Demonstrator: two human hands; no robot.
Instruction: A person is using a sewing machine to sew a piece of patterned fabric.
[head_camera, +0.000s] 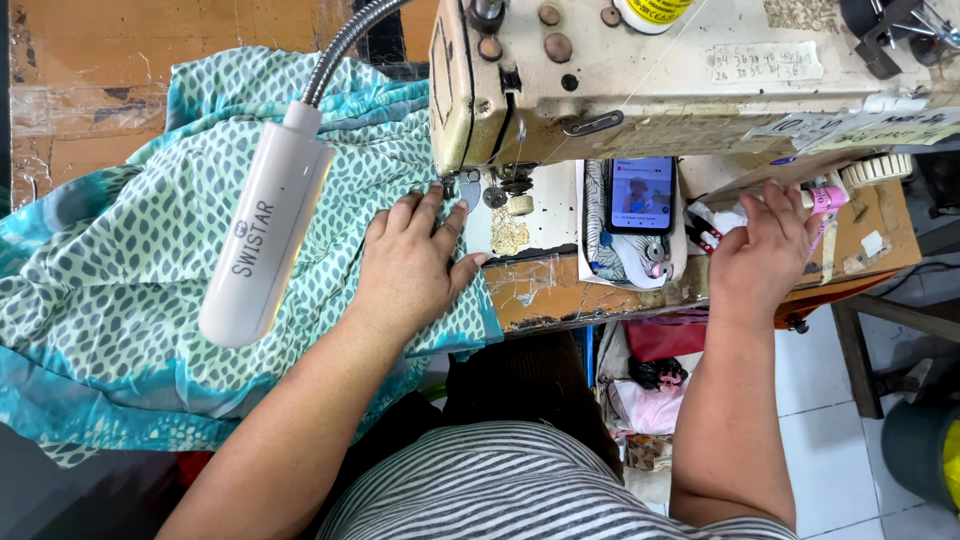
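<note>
Striped shirt closest to camera, cut off by lower edge. Left hand flat and spread wide on teal patterned fabric, fingertips just beside needle area of one cream sewing machine. Fabric draped over table, left part running out of frame. One white lamp on flexible neck, hiding part of fabric. Right hand curled over small items near pink tape measure; cannot tell if gripping anything. One phone standing between both hands.
</note>
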